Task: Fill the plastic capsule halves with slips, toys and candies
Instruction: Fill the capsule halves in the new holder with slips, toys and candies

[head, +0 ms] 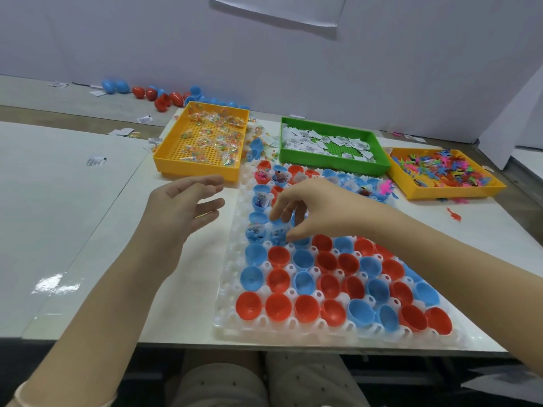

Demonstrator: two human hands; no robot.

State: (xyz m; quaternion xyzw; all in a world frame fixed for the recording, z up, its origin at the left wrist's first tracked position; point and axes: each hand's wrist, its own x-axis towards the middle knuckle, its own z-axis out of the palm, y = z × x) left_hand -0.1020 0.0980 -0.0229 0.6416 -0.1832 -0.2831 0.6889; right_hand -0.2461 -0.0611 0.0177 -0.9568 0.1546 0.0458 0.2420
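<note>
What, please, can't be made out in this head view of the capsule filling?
Head view only:
1. Whether the right hand pinches anything: its curled fingers hide the tips.
2. Contents of the blue plastic capsule halves under that hand: covered by it.
3. Print on the white paper slips in the green plastic tray: too small.
4. Closed red and blue plastic capsules by the far wall: blurred, count unclear.

- On the left hand (183,210): raised, palm turned inward, fingers (210,183) relaxed and loosely spread, pointing right, gripping nothing.
- On the right hand (316,205): stretched in from the right, knuckles up, fingers (279,208) curled downward, thumb tucked low beneath.
- Anything pinched there? Impossible to say.
- Both forearms bare, angled in from the lower corners.
</note>
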